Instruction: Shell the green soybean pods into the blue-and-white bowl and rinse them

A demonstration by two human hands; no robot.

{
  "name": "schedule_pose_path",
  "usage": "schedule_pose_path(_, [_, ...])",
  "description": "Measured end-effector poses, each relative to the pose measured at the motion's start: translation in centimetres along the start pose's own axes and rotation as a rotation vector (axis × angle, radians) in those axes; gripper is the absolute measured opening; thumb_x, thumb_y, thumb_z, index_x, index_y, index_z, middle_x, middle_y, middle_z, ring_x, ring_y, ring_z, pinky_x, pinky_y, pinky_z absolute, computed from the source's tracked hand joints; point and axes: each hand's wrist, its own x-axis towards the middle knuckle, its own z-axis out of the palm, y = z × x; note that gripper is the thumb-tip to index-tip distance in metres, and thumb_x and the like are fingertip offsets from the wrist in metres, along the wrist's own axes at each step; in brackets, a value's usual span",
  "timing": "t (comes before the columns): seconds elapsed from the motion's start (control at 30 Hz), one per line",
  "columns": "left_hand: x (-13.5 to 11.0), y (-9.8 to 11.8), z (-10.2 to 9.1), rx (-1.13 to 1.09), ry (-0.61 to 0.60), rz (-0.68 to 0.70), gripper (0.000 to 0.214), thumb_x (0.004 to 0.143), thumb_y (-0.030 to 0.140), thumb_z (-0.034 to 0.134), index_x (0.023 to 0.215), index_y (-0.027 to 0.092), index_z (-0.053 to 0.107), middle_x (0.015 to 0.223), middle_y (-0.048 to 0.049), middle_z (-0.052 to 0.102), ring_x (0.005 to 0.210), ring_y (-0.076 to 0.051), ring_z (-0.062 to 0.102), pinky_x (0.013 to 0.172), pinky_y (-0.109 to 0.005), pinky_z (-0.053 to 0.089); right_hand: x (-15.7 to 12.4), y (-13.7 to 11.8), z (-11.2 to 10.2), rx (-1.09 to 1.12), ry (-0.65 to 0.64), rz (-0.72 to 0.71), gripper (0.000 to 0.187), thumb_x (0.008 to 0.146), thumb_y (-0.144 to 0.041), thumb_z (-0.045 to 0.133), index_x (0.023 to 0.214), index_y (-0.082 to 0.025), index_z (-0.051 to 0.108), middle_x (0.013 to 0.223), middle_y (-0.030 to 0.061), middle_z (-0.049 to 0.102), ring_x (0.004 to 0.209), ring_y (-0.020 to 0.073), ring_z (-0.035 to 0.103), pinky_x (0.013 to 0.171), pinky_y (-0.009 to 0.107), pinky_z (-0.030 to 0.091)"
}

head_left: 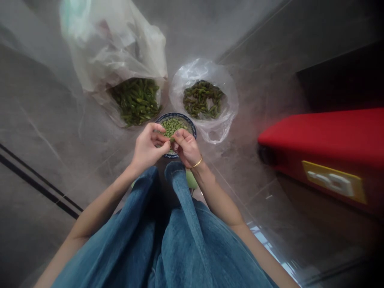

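Both of my hands meet over a blue-rimmed bowl that holds shelled green beans. Between my fingertips is a small green bean pod, mostly covered by the fingers. My left hand pinches it from the left, thumb and fingers closed. From the other side my right hand, with a gold bangle at the wrist, grips it too. Behind the bowl, a large whitish plastic bag lies open with plump green pods. To its right, a clear plastic bag contains darker pods or husks.
A red case-like object with a yellow label stands at the right. Grey floor tiles spread around the bags. Dark strips cross the floor at left. Blue denim clothing covers my lap.
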Motion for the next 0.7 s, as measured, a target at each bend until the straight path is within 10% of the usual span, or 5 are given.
schedule_pose_path(0.3, [-0.2,1.2,0.1,0.187,-0.028,0.154,0.042,0.076,0.016,0.065,0.118,0.019,0.056,0.085,0.0012,0.072,0.076,-0.013,0.071,0.076,-0.023,0.061,0.3,-0.3,0.2,-0.003,0.067,-0.038,0.045,0.066,-0.053,0.076,0.060,-0.021,0.044,0.046,-0.0096,0.041,0.043,0.0046,0.034,0.042,0.019,0.028])
schedule_pose_path(0.7, [0.5,1.1,-0.5,0.028,-0.101,0.017,0.027,0.073,0.020,0.067,0.096,0.018,0.053,0.064,0.0036,0.066,0.055,-0.011,0.066,0.053,-0.018,0.054,0.0,-0.4,-0.9,-0.229,-0.020,-0.138,0.043,0.066,-0.059,0.074,0.065,-0.020,0.054,0.047,-0.0084,0.051,0.043,0.0042,0.042,0.044,0.019,0.034])
